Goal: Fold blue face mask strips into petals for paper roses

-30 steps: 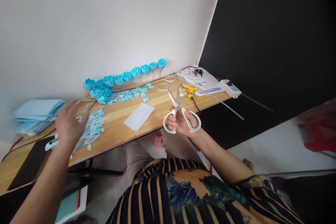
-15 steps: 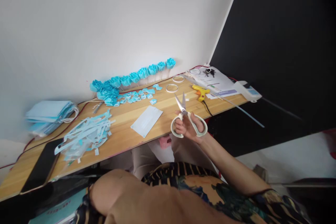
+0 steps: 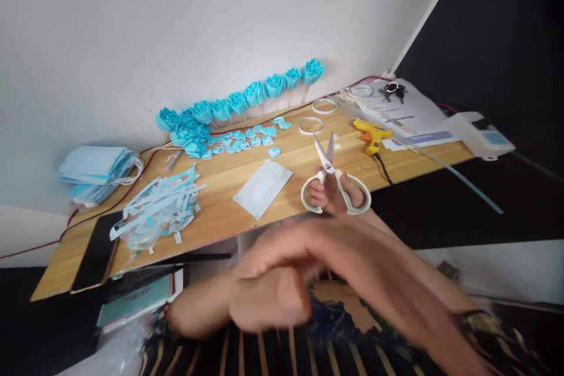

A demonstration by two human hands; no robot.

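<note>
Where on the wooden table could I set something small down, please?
Bare wood lies between the strip pile and the flat mask, and between that mask and the held scissors. It is crowded along the back, with blue flowers and cut pieces, and left, around the stacked masks.

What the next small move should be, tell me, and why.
Probably bring the left hand to the lone mask: it lies flat and unheld on the table, the left hand appears empty, and the right hand holds the open scissors.
</note>
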